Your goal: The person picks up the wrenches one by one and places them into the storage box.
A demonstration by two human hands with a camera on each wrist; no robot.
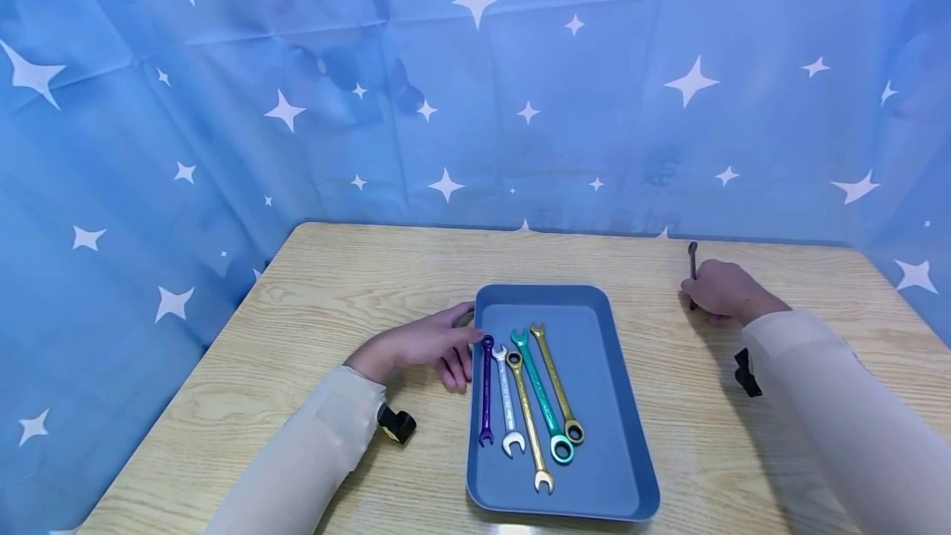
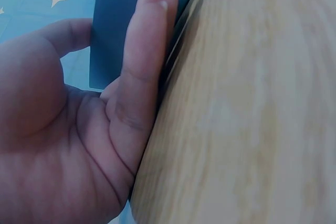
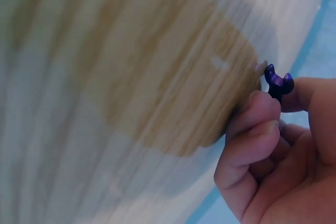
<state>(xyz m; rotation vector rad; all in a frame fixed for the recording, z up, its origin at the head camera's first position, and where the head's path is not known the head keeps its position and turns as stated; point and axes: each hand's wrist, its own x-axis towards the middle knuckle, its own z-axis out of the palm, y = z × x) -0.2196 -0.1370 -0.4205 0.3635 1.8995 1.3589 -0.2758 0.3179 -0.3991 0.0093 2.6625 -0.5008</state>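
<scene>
A blue-grey tray lies on the table, with my left hand at its left side. The thumb reaches over the rim and the fingers lie along the outer wall, so the hand pinches the tray wall. Inside are a purple wrench, a silver wrench, a green wrench and two gold wrenches, one in the middle and one on the right. Far to the right, my right hand grips another purple wrench, whose open end sticks out past the fingers.
The wooden table extends around the tray. A blue curtain with white stars hangs behind the table and along its left side. Each wrist carries a small black camera mount, one on the left and one on the right.
</scene>
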